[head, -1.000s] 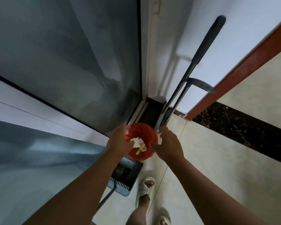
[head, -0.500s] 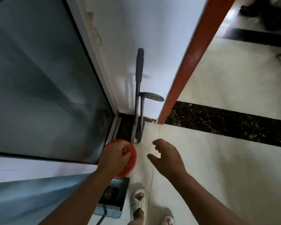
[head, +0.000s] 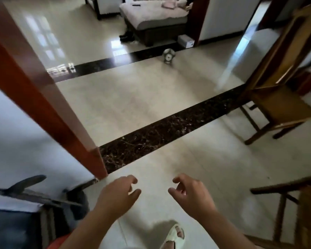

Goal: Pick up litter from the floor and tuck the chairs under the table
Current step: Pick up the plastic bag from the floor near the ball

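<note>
hands (head: 152,194) empty, chair (head: 278,97) well apart

Both forearms are bare as far as they show, with no sleeve, watch, ring or band on either. The left hand (head: 115,193) and the right hand (head: 190,194) wear no gloves. Just below the right hand, one foot wears an open, cream-white sandal (head: 174,236) with broad crossing straps that leave the toes uncovered. A strip of red below the left forearm may be clothing; it is too blurred to tell.
</note>
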{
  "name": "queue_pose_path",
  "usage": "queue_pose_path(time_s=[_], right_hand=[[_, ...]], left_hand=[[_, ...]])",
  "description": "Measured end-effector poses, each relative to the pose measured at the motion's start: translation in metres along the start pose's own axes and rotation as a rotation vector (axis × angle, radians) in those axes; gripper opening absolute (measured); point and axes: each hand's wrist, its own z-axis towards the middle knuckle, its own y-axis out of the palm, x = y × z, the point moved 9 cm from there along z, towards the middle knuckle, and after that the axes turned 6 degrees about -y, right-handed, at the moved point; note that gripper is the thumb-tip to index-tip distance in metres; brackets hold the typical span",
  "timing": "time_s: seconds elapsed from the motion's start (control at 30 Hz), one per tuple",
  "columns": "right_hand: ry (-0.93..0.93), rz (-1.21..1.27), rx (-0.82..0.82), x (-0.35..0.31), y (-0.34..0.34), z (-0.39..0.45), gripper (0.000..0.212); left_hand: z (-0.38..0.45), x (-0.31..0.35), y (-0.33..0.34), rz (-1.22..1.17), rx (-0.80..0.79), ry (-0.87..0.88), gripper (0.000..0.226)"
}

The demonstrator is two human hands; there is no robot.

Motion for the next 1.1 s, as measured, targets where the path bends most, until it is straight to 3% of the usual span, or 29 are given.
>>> queue_pose_path(time_s=[0.33, 0.83, 1.1], right_hand=[[0.326, 0.081, 0.296, 0.172, -0.172, 0.002, 0.029], [0.723, 0.285, 0.607, 0.342, -0.343, 0.126, 0.033], [0.915, 0.361, 0.775, 0.434, -0.423, 0.142, 0.033]], left_hand=[[0.124, 0.258, 0.043, 0.036, -0.131, 0.351, 0.036], [0.352, 0.545, 0.103, 0.175, -0.391, 0.807, 0.031], [0.41, 0.704, 0.156, 0.243, -0.491, 0.999, 0.034]])
